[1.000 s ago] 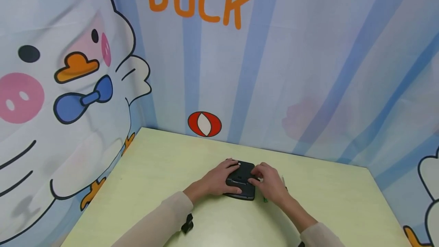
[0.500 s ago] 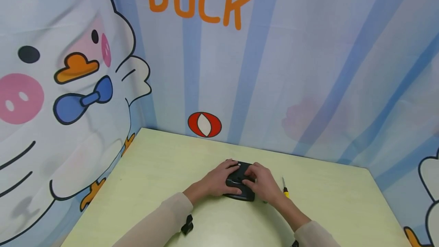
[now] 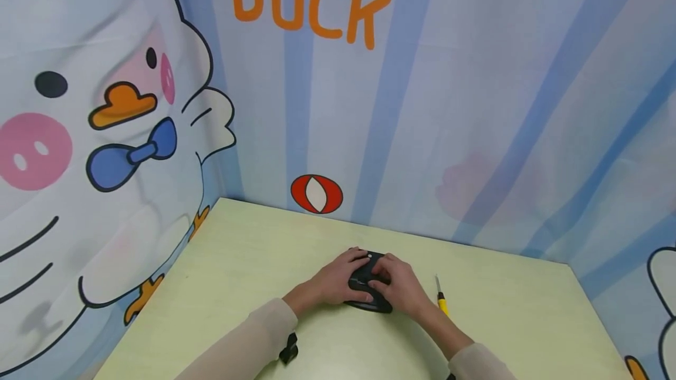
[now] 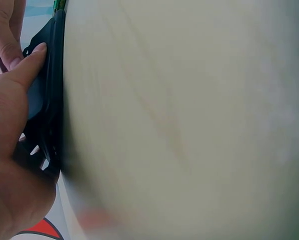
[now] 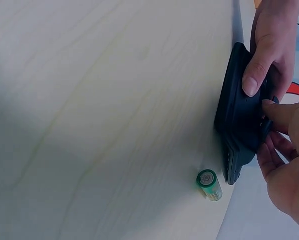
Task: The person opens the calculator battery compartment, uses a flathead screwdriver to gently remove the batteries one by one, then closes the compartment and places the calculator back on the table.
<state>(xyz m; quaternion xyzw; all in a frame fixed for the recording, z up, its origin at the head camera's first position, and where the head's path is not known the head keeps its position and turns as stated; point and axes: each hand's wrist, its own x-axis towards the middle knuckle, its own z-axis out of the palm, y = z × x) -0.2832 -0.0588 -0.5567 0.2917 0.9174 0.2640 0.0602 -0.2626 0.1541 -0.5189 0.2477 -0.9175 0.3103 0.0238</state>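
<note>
A flat black device (image 3: 376,302) with a stepped body lies on the table, its exact kind unclear. My left hand (image 3: 335,277) holds its left side, with the thumb stretched over the near part and the fingers over the far part. My right hand (image 3: 399,283) is at the device's right half, thumb and fingers bent. In the right wrist view its fingertips pinch a small black cover piece (image 5: 275,100) against the device, partly hidden by the fingers. A green battery (image 5: 210,185) stands beside the device's near right corner in that view.
Right of my right hand lies a screwdriver (image 3: 442,301) with a yellow and black handle. A black clip-like piece (image 3: 289,349) sits by the left sleeve. The pale table (image 3: 264,233) meets a duck-print curtain (image 3: 327,98) at the back.
My right hand has moved left, further over the device, with the small cover piece, uncovering more of the screwdriver. My left hand stays in place.
</note>
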